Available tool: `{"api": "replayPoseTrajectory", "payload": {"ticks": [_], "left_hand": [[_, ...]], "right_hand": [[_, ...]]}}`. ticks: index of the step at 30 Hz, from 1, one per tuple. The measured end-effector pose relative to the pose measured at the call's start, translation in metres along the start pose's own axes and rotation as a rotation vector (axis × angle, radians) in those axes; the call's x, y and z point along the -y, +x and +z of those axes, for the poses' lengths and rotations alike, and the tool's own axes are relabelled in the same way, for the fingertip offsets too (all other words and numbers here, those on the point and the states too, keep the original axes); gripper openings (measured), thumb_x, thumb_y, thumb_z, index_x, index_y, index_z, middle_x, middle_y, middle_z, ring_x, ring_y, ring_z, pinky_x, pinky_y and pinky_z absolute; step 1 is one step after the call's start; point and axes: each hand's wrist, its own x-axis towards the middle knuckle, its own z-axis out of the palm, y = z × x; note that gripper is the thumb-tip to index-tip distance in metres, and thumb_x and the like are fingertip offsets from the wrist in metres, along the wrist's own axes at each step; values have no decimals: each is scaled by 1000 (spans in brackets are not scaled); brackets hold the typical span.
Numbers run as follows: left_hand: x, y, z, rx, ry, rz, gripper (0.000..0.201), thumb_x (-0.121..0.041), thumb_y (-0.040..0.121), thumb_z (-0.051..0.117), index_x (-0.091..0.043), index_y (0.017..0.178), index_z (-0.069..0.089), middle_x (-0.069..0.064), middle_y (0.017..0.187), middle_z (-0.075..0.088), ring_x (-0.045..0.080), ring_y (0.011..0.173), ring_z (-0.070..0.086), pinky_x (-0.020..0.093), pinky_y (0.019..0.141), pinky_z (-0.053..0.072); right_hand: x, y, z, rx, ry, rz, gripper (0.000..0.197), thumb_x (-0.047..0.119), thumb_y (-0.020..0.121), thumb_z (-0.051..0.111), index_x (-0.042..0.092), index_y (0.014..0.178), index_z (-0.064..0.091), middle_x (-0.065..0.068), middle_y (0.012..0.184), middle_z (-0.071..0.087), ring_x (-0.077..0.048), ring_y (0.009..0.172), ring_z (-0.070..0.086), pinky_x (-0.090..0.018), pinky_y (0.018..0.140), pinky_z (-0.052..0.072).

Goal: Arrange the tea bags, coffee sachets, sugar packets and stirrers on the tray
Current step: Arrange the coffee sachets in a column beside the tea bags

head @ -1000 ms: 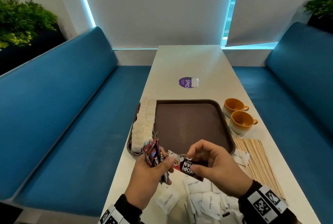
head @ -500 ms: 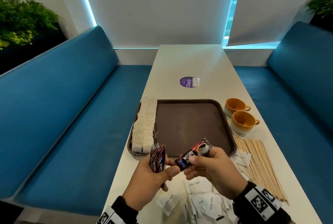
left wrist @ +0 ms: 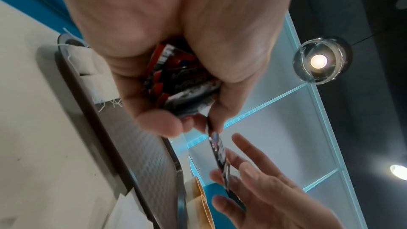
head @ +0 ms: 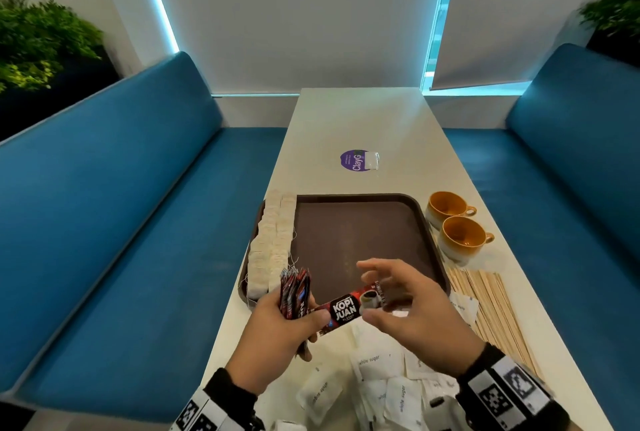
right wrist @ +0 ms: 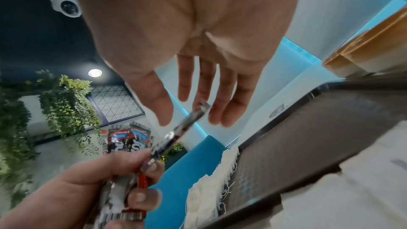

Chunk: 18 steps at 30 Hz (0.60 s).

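Observation:
My left hand (head: 294,318) grips a stack of red and black coffee sachets (head: 294,292) upright over the tray's near left corner. Its thumb also pinches one end of a single Kopi Juan sachet (head: 349,307) that sticks out to the right. My right hand (head: 384,295) hovers at that sachet's far end with fingers spread and straight, no longer gripping it. The brown tray (head: 363,233) holds two rows of tea bags (head: 273,243) along its left side. White sugar packets (head: 381,385) lie loose on the table near me. Wooden stirrers (head: 491,306) lie right of the tray.
Two orange cups (head: 457,226) stand at the tray's right edge. A purple sticker (head: 358,160) lies farther up the white table (head: 363,118). Blue benches flank the table on both sides.
My right hand carried the single sachet over to the left hand's stack, then opened its fingers and let go. The left thumb now pinches that sachet.

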Motion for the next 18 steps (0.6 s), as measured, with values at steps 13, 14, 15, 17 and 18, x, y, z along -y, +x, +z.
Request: {"api": "replayPoseTrajectory", "payload": {"ticks": [13,14,15,17,18], "left_hand": [[0,23,-8,-227,-160,37,19,-7,81,81,2,89,66,8,63,64,20,55,56,31,48,52],[0,26,-10,-237,-213,19,23,-10,81,81,3,92,65,10,64,63,19,56,57,32,50,53],[-2,28,-12,-235,-273,-13,27,-11,82,81,3,96,63,13,67,62,19,57,57,33,51,53],[6,37,-19,-203,-365,-77,27,-6,82,79,0,101,60,16,73,61,22,61,59,34,53,53],[11,42,-24,-199,-381,-129,27,-2,82,78,-2,102,60,17,76,61,23,63,60,34,54,53]], "right_hand": [[7,47,-5,135,-37,111,10,21,85,83,30,90,81,9,85,78,-8,81,70,-21,75,58],[8,57,-7,106,-13,113,10,20,85,82,29,89,82,5,85,78,-11,80,71,-24,74,59],[8,69,-9,77,7,113,9,18,86,82,27,88,82,2,84,78,-16,79,71,-28,74,61],[7,98,-14,12,30,113,9,14,86,81,23,88,81,-4,84,77,-24,81,73,-34,74,64],[5,115,-16,-17,27,115,10,12,85,82,21,87,81,-5,84,78,-25,81,74,-35,75,64]]}}
